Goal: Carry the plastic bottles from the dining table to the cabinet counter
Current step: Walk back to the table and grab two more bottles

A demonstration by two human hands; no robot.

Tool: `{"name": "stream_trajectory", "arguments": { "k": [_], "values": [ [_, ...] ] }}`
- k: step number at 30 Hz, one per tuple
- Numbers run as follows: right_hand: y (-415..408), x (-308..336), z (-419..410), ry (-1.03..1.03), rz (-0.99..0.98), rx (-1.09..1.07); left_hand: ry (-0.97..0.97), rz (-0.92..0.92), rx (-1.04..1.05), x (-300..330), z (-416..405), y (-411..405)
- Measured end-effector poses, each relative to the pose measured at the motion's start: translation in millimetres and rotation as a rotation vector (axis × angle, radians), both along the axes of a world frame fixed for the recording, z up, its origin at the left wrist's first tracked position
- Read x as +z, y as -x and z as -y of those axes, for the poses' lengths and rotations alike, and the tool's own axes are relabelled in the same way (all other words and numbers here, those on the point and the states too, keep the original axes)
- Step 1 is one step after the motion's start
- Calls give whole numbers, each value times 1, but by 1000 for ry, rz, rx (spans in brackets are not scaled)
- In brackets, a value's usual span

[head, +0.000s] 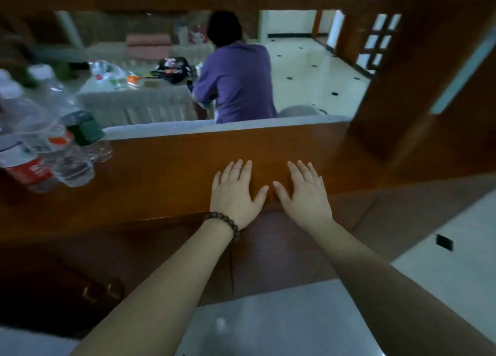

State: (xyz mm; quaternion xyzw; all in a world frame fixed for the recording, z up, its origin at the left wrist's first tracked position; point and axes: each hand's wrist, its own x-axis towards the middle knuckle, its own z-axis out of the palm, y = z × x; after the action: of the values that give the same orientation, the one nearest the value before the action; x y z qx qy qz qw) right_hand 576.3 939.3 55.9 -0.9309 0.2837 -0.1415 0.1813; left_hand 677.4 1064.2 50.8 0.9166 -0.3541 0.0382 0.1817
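On the smooth brown wooden table point(161, 168), left hand point(236, 194) and right hand point(306, 194) lie flat, fingers spread wide, holding nothing, while clear crinkled plastic bottles point(48, 141) crowd its left edge.

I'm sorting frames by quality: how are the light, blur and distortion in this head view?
Head view: dim, warm light; the plastic bottles at the left edge are smeared by blur, and the person in the purple shirt looks soft; both hands, left hand and right hand, are fairly sharp on the counter; wide-angle bending curves the counter edge.
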Motion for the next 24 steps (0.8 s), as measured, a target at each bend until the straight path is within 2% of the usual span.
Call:
{"name": "stream_trajectory", "arguments": {
  "k": [6,12,18,24],
  "values": [
    [113,-11,36,-8,-18,-409,-31,15,-414,-7,90,84],
    [242,-26,33,-58,-67,-817,-70,-15,-780,-21,141,188],
    [367,-42,-21,-78,-78,-1172,-71,-34,-1120,-38,147,307],
    [474,-51,-116,-110,-36,-1573,-109,-44,-1465,-49,117,435]
  ]
}}
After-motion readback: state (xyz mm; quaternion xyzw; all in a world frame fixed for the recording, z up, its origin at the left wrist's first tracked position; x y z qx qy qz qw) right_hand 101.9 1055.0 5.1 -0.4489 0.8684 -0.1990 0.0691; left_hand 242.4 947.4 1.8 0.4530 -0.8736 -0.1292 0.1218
